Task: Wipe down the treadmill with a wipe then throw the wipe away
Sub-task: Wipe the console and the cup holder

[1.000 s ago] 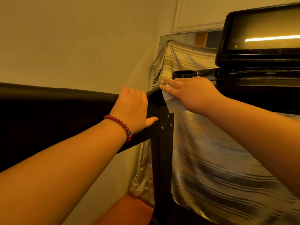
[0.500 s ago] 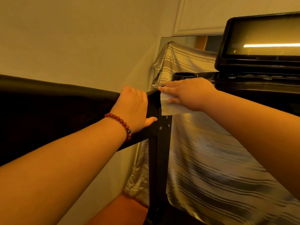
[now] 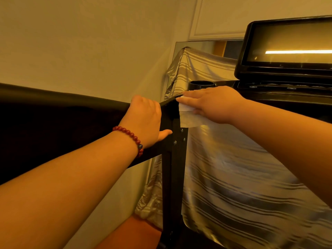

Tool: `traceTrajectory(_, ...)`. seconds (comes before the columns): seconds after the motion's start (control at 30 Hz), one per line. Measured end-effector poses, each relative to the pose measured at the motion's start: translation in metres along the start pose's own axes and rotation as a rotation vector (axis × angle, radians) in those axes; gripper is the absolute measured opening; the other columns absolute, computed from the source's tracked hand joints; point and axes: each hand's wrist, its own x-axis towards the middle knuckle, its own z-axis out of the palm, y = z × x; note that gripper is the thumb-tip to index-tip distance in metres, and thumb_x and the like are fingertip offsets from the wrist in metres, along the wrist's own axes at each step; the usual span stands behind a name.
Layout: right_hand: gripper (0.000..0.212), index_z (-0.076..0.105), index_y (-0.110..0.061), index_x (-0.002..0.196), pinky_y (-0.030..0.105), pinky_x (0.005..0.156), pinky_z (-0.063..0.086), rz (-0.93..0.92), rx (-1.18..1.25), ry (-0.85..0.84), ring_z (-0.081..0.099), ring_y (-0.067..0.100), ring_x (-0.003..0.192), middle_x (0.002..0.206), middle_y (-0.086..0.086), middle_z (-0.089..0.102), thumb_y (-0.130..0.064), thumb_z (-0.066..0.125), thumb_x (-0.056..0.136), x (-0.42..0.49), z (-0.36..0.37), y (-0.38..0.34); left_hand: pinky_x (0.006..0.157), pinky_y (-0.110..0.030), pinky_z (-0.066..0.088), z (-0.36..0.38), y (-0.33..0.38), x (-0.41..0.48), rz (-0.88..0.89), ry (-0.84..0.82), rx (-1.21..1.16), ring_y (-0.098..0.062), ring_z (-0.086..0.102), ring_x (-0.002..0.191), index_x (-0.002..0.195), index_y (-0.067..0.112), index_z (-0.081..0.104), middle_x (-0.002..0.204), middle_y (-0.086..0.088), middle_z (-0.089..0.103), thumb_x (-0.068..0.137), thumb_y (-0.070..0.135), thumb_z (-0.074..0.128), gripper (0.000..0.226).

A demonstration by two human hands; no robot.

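Note:
The black treadmill fills the view: its left handrail [image 3: 62,112] runs from the left edge to the upright post [image 3: 175,169], and its console screen [image 3: 291,49] stands at the upper right. My left hand [image 3: 145,119], with a red bead bracelet on the wrist, grips the handrail just left of the post. My right hand [image 3: 212,104] lies flat with the white wipe [image 3: 188,117] pressed against the corner where rail, post and console meet. Part of the wipe hangs below the palm.
A shiny striped cloth [image 3: 233,186] hangs behind the post and under the console. A black cup holder [image 3: 201,84] sits just beyond my right hand. The wall [image 3: 80,42] runs close along the left. Orange floor [image 3: 136,230] shows below.
My right hand has shifted slightly left along the corner with the wipe, which now hangs flatter. My left hand has stayed on the rail. The camera has tilted down a little.

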Motion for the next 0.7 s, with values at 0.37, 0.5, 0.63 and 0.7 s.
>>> traceTrajectory(0.37, 0.075, -0.006, -0.039, 0.152, 0.036, 0.089, 0.048, -0.006, -0.084, -0.023, 0.027, 0.023, 0.144, 0.162, -0.007, 0.003, -0.013, 0.043, 0.101, 0.009, 0.004, -0.003, 0.063, -0.03, 0.031, 0.003, 0.0, 0.0, 0.01, 0.009, 0.009, -0.015, 0.044, 0.066, 0.091, 0.01, 0.045, 0.074, -0.003, 0.044, 0.087, 0.077, 0.015, 0.073)
traceTrajectory(0.5, 0.085, -0.014, -0.041, 0.15, 0.029, 0.075, 0.047, 0.032, -0.1, -0.039, 0.027, 0.022, 0.144, 0.162, -0.008, -0.001, -0.007, 0.045, 0.098, -0.007, 0.002, 0.003, 0.062, -0.03, 0.031, 0.003, 0.001, 0.0, 0.001, 0.017, -0.002, -0.015, 0.043, 0.065, 0.087, 0.009, 0.041, 0.07, -0.004, 0.041, 0.086, 0.077, 0.014, 0.073)
traceTrajectory(0.63, 0.078, -0.008, -0.037, 0.153, 0.03, 0.075, 0.043, 0.043, -0.088, -0.011, 0.031, 0.022, 0.142, 0.162, -0.006, 0.008, -0.013, 0.044, 0.1, 0.004, 0.001, -0.004, 0.064, -0.03, 0.031, 0.001, 0.001, 0.0, 0.004, 0.015, -0.003, -0.015, 0.044, 0.067, 0.087, 0.01, 0.039, 0.072, -0.004, 0.042, 0.086, 0.077, 0.014, 0.071)
traceTrajectory(0.7, 0.077, -0.005, -0.036, 0.153, 0.032, 0.076, 0.045, 0.046, -0.08, 0.006, 0.034, 0.022, 0.14, 0.162, -0.006, 0.01, -0.014, 0.046, 0.099, 0.006, 0.001, -0.006, 0.063, -0.03, 0.031, 0.0, 0.001, -0.001, 0.004, 0.022, -0.004, -0.015, 0.043, 0.065, 0.086, 0.011, 0.039, 0.07, -0.004, 0.04, 0.087, 0.076, 0.014, 0.07)
